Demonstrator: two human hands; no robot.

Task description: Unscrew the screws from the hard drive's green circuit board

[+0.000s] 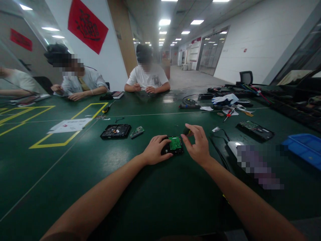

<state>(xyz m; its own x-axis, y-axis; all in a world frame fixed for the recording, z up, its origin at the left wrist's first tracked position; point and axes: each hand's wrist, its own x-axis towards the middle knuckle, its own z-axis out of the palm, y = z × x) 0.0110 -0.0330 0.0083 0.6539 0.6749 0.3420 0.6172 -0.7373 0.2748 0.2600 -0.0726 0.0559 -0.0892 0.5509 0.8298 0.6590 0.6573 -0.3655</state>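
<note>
A black hard drive with a green circuit board facing up lies on the green table in front of me. My left hand grips the drive's left side, fingers curled over its edge. My right hand is just to the right of the drive, fingers pinched round a small dark tool handle held above the drive's far right corner.
An opened hard drive and a loose green board lie to the left. Another drive sits at the right, near a blue tray and black cables. Papers, screwdrivers and gloves lie farther back. Two people sit across the table.
</note>
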